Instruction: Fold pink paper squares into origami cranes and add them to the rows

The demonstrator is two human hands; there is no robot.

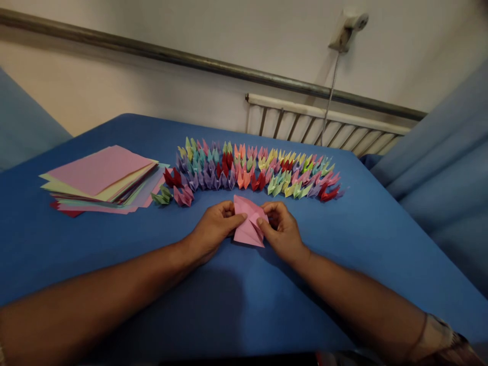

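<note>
A partly folded pink sheet of origami paper (246, 235) is held between my two hands, just above the blue table. My left hand (215, 226) pinches its left edge, thumb on top and fingers curled behind. On the opposite side my right hand (284, 229) grips the paper the same way, its thumb pressing near a slanted crease. Several flaps and fold lines show on the face turned toward me. Just beyond my hands stand rows of small folded paper figures (244, 178) with pointed tips, in many colours.
A loose stack of coloured paper sheets (102, 170) lies on the left of the blue table (183, 310). Behind it run a wall rail (190, 60) and a radiator (305, 119), with a cord (331, 96) hanging down. Blue curtains (438, 168) flank both sides.
</note>
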